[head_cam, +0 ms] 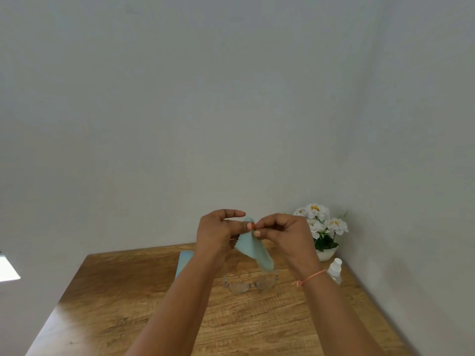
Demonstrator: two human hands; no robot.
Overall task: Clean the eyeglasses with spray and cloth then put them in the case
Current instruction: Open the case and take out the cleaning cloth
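two bare hands were raised together over a wooden table, sharing one pale green cloth between them. the left hand pinched the upper edge of the cloth with its thumb and a lower finger, the forefinger stretched straight above it. the right hand had its fingers curled in tight, thumb and forefinger nipping the same edge, so that the fingertips of both hands nearly met. the cloth hung down from that grip in a loose fold, clear of the table. one thin orange thread band circled the right wrist.

directly below the cloth lay one pair of eyeglasses, clear-framed, arms unfolded, lenses nearest the camera, resting on the wood and touched by neither hand. one light blue case lay just left of them, partly hidden behind the left forearm; whether it was open could not be told. one clear spray bottle with a white cap stood upright to the right of the eyeglasses, near the table's far right corner. just behind it stood one white pot of white flowers against the grey wall.
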